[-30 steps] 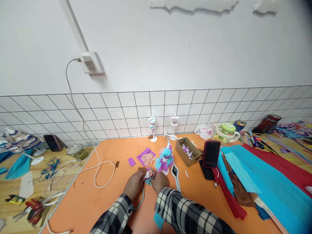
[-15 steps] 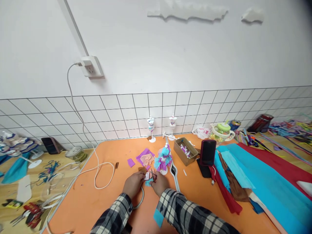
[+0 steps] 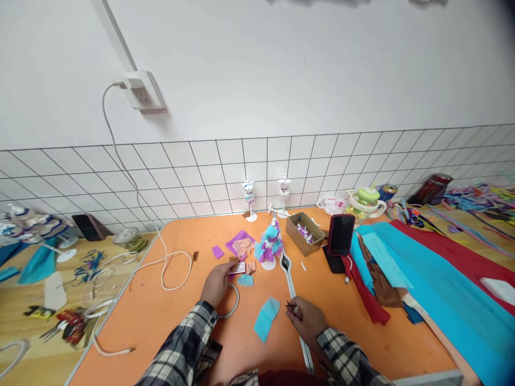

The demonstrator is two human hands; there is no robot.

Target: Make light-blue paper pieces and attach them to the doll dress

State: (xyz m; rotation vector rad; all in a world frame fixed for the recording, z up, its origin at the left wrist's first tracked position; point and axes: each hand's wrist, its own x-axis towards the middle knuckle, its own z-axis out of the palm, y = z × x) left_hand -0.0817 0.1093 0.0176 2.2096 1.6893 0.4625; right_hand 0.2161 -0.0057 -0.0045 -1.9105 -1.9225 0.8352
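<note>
Pinched in my left hand (image 3: 215,285) is a small white card (image 3: 238,268), with a brown scrap at its upper edge. My right hand (image 3: 307,320) is closed around small dark scissors (image 3: 290,306), over the white zipper strip (image 3: 298,313). A light blue fabric piece (image 3: 266,318) lies flat between my hands. Small blue (image 3: 245,280) and peach (image 3: 250,267) scraps rest beside the card. Behind them stands a little dress form (image 3: 269,244) dressed in blue and purple. A grey ring (image 3: 234,303) lies just right of my left wrist.
Two small dress forms (image 3: 249,198) stand by the tiled wall. A cardboard box (image 3: 304,235), an upright phone (image 3: 341,236) and a teapot (image 3: 365,203) are right of centre. Fabric (image 3: 442,289) covers the right side. A white cable (image 3: 164,268) curls at left.
My right hand has moved right and nearer with the scissors, away from the card and scraps. The light blue piece now shows fully. The view has tilted down.
</note>
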